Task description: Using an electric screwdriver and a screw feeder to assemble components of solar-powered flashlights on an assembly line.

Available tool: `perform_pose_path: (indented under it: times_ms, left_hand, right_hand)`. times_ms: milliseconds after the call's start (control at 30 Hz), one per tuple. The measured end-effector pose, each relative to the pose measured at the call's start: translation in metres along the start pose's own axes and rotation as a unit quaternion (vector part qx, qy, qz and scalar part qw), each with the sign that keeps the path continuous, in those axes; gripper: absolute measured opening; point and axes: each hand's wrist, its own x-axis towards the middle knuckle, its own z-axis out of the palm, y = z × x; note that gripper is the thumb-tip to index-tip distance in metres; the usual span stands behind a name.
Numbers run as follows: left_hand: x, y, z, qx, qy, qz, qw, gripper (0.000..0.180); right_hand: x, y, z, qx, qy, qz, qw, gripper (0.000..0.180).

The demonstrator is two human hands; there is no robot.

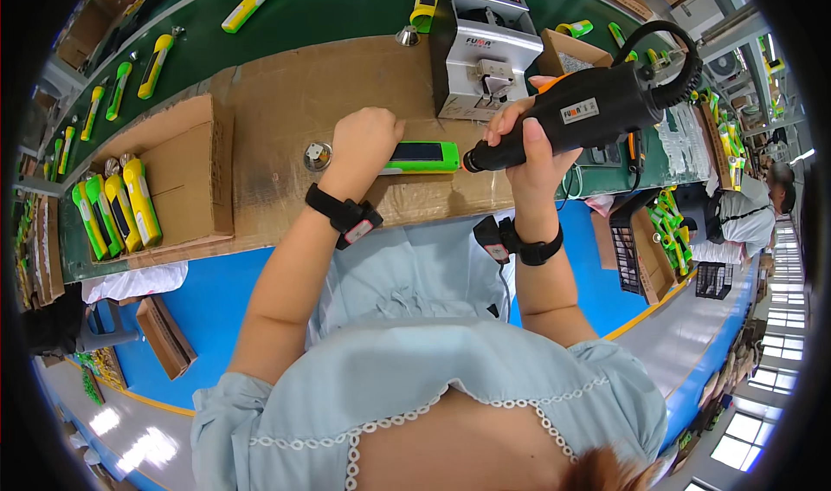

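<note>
My right hand (532,149) is wrapped round a black electric screwdriver (589,110), which lies level with its tip pointing left. That tip meets the right end of a green flashlight (424,155) with a dark panel, lying on the cardboard sheet. My left hand (368,142) is closed over the flashlight's left part, which it hides. Beside the left wrist a round silver reflector piece (318,155) shows at the flashlight's left end; whether it is joined on, I cannot tell. A silver and black screw feeder (489,54) stands just beyond the screwdriver.
An open cardboard box (195,205) at the left holds several yellow and green flashlights (141,201). More lie along the green bench (303,10) at the back. A small carton (571,54) sits behind the screwdriver. At the right, a crate (636,248) and a seated person (744,218) are visible.
</note>
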Motion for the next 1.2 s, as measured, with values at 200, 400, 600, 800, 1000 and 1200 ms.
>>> perform_pose_path:
  times_ms: [200,400,600,800,1000,1200]
  left_hand:
    - [-0.002,0.002,0.002,-0.005,0.039,0.025,0.999,0.032]
    - [-0.005,0.004,0.005,0.004,0.054,0.01,0.998,0.032]
    - [-0.007,0.002,0.003,-0.005,0.057,0.01,0.998,0.031]
    - [-0.008,0.002,0.003,-0.006,0.065,0.012,0.998,0.032]
    - [-0.008,0.005,0.002,-0.002,0.046,0.007,0.999,0.032]
    - [-0.007,0.005,0.001,0.004,0.049,0.013,0.999,0.031]
  right_hand:
    - [0.001,-0.001,0.002,-0.055,0.022,0.025,0.998,0.051]
    - [0.002,0.008,0.0,-0.031,0.016,0.019,0.999,0.046]
    - [-0.006,0.008,0.004,-0.063,-0.006,0.024,0.998,0.052]
    - [-0.018,0.02,0.004,-0.092,-0.011,0.02,0.996,0.052]
    - [-0.017,0.024,0.0,-0.105,-0.009,0.036,0.994,0.05]
    - [-0.013,0.019,-0.002,-0.1,-0.012,0.058,0.993,0.055]
